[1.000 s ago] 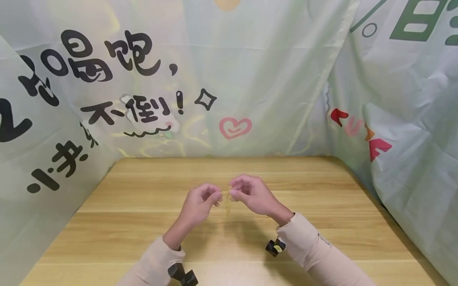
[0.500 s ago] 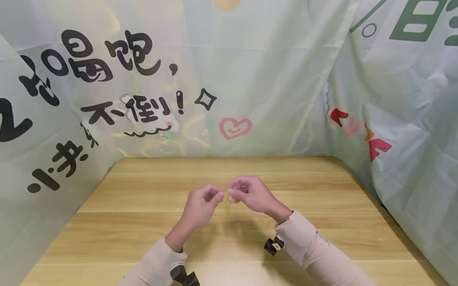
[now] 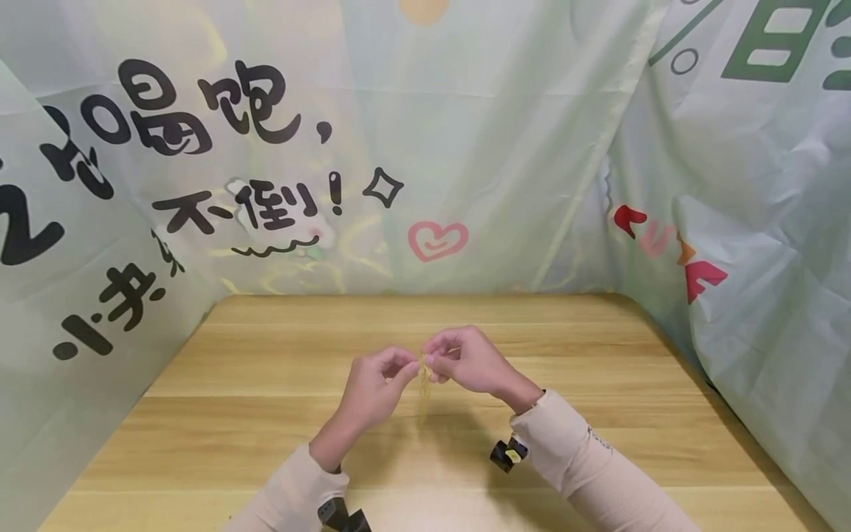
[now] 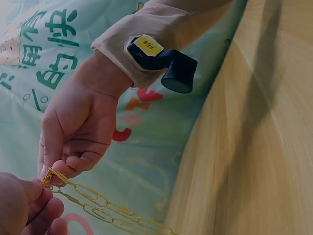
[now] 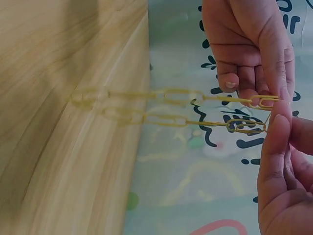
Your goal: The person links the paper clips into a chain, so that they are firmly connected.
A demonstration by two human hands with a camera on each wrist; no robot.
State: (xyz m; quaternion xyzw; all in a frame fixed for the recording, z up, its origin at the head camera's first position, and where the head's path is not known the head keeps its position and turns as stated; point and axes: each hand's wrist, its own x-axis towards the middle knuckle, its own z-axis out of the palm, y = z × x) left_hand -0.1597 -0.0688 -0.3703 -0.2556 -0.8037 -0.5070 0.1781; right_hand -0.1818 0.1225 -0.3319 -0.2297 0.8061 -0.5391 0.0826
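Note:
A chain of yellow paper clips (image 5: 183,94) hangs in two strands from between my fingertips, above the table. My left hand (image 3: 375,384) pinches one end between thumb and forefinger, and my right hand (image 3: 468,362) pinches the other. The fingertips of both hands meet closely in the wrist views, where they partly hide the topmost clips. In the left wrist view the linked clips (image 4: 100,198) run from the fingertips toward the lower right. The lower part of the chain is blurred in the right wrist view.
Below the hands lies a light wood-grain table (image 3: 266,421). Printed cloth (image 3: 518,162) with black lettering and a pink heart encloses its back and sides. A black wrist camera (image 3: 508,454) sits at the right cuff, another (image 3: 342,515) at the left.
My left hand has moved slightly right, closing the gap a clip spanned between the hands. The right hand stays nearly in place. The chain now hangs below the joined fingertips.

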